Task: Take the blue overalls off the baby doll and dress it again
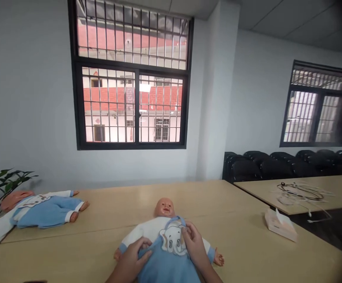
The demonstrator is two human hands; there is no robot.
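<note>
A baby doll (165,208) lies on its back on the table, its head toward the far side and its arms spread. It wears a white long-sleeved top with blue cuffs and blue overalls (167,269) with a white elephant face on the bib (174,239). At the bib's left side, my left hand (134,255) pinches the blue edging of the overalls. My right hand (194,241) has its thumb and fingers closed on the bib's upper right edge, near the blue strap (175,220). The doll's legs are out of frame.
A second doll (45,210) in matching clothes lies at the left of the table (100,259), near a potted plant (8,179). A tissue pack (281,226) sits to the right. Cables (302,192) lie on another table, with black chairs (277,165) behind.
</note>
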